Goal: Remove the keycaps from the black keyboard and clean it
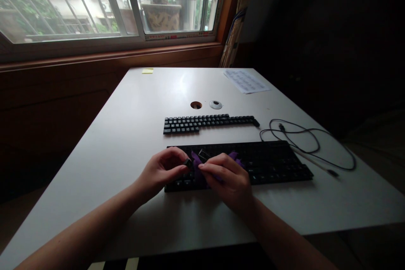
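Observation:
A black keyboard lies across the white table in front of me. My left hand hovers over its left end, fingers pinched on a small dark keycap. My right hand is closed on a purple cloth bunched over the keys, with another keycap at its fingertips. Beyond the keyboard, several removed black keycaps are laid out in neat rows.
A black cable loops on the table to the right of the keyboard. A cable hole and its round cover sit further back. A printed sheet and a yellow note lie near the window.

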{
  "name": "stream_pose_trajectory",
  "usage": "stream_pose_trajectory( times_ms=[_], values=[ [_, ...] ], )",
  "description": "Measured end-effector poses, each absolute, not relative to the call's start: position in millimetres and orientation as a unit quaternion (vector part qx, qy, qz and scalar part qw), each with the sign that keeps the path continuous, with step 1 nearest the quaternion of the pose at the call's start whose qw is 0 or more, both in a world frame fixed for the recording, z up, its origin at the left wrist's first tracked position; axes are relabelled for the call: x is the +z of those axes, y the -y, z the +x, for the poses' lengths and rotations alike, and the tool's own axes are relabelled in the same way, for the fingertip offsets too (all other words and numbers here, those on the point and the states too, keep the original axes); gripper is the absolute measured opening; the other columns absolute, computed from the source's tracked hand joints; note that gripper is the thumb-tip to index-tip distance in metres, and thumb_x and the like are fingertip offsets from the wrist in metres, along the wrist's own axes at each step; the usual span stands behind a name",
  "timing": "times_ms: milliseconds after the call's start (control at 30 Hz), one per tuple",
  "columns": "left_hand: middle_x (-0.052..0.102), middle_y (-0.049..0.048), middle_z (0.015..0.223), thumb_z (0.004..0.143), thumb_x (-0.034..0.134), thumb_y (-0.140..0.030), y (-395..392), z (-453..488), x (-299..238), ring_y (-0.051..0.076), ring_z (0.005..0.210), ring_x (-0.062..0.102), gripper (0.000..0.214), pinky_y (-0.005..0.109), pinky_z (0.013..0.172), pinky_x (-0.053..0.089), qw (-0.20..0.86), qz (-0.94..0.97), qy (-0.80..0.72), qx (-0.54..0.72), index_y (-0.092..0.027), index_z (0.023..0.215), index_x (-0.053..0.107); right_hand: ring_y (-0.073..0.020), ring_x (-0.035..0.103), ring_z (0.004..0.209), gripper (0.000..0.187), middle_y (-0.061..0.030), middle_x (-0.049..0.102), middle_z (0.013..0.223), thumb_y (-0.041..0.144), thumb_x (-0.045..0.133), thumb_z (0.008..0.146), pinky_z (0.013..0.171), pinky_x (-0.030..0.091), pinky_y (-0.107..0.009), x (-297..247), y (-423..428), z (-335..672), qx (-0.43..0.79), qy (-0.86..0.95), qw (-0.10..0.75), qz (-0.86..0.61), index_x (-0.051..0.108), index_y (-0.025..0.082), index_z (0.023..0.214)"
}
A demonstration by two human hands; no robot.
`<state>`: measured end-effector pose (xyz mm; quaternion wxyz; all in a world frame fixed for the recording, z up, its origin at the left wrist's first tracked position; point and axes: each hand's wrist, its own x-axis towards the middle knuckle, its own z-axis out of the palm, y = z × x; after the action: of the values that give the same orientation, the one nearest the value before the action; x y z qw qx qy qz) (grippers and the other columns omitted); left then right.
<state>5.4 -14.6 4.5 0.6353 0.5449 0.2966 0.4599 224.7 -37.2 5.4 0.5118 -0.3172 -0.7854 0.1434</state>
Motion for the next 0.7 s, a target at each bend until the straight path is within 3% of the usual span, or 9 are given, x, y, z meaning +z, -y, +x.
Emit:
stream_pose_trajectory(
  times_ms=[200, 700],
  values=[
    [0.064, 0.0035, 0.089, 0.080, 0.077, -0.020, 15.2, 7.2, 3.0, 0.013, 0.079, 0.062, 0.017, 0.023, 0.073, 0.053, 0.660, 0.541, -0.301, 0.426, -0.014, 0.091, 0.066, -0.0153, 0.063, 0.084, 0.041, -0.0038, 0.066, 0.096, 0.001, 0.066, 0.083, 0.073, 0.057, -0.030, 5.2, 39.3, 224.9, 0.137, 0.768, 0.539, -0.319, 0.068, 0.026, 0.115],
    [0.065, 0.0042, 0.088, 0.080, 0.077, -0.020, 18.1, 9.6, 2.7, 0.013, 0.080, 0.060, 0.018, 0.023, 0.072, 0.049, 0.649, 0.558, -0.312, 0.413, -0.011, 0.089, 0.064, -0.0161, 0.060, 0.084, 0.041, -0.0064, 0.064, 0.094, 0.002, 0.068, 0.082, 0.074, 0.054, -0.032, 1.3, 39.1, 222.7, 0.142, 0.801, 0.504, -0.290, 0.070, 0.022, 0.117]
  ],
)
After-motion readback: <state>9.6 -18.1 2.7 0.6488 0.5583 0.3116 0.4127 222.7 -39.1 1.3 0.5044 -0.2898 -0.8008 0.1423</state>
